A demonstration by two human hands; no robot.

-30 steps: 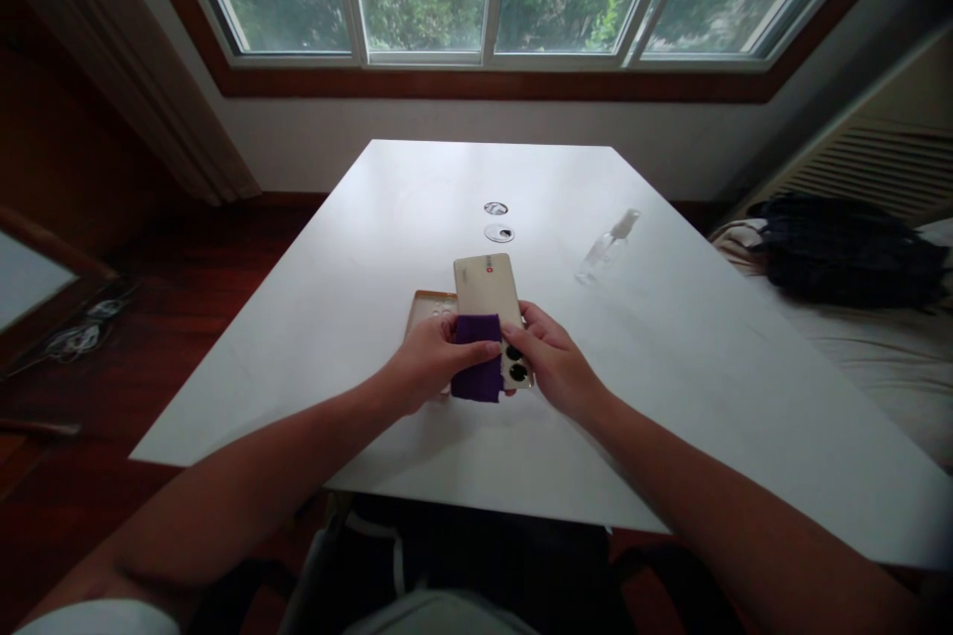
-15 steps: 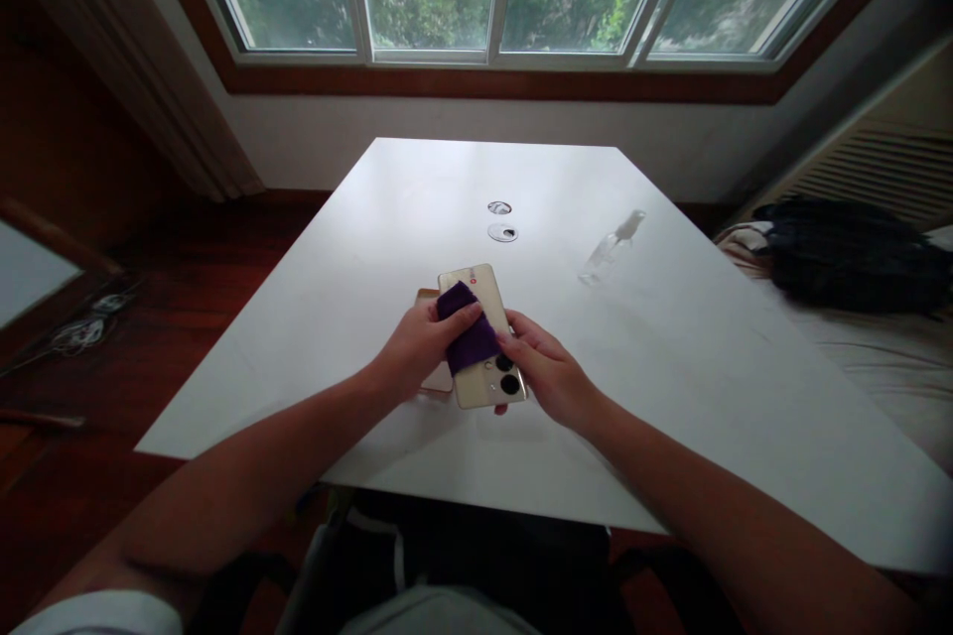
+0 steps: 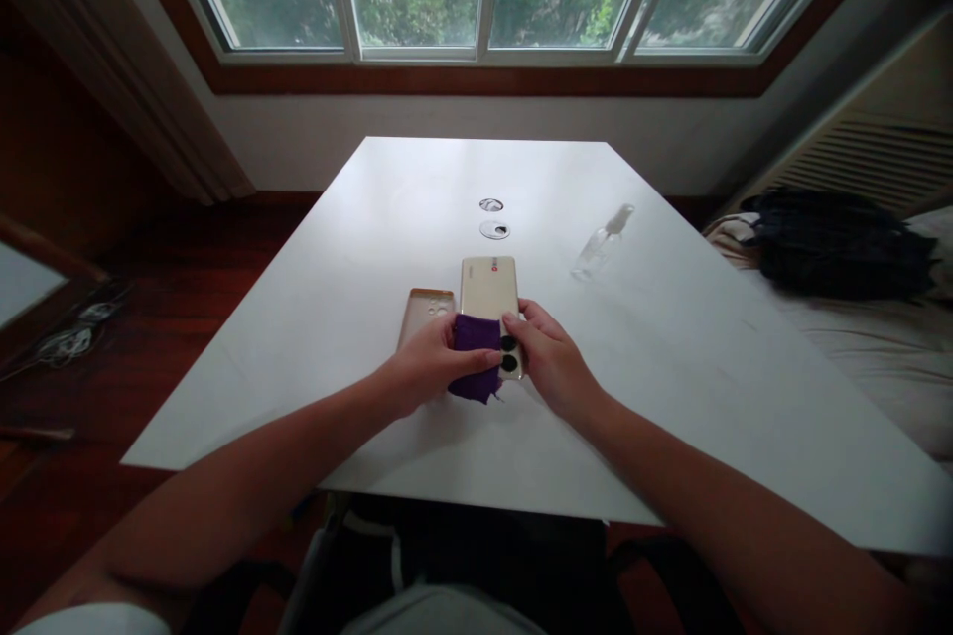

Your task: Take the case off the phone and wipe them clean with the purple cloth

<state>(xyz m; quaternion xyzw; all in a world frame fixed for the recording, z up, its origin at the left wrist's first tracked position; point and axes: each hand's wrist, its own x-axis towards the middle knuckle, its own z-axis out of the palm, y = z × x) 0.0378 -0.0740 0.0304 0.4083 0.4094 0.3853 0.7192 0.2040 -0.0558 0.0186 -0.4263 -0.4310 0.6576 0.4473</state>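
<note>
A cream smartphone is held back side up above the table, its dark camera lenses at the end nearer me. My right hand grips its right edge, thumb on the back beside the lenses. With my left hand I pinch a purple cloth, thumb on top, pressing it against the lower left part of the phone. The fingers beneath the phone are hidden. Under and beyond my left hand lies a phone case with camera cut-outs, partly covered by the hand.
On the white table, a clear spray bottle lies to the right. Two round cable-hole covers sit past the phone. A dark bag rests on a bed at the right, and a window spans the far wall.
The phone was tilted half a second ago with the cloth higher on its back; now it is straighter, and the cloth is back at its lower left. More of the case shows.
</note>
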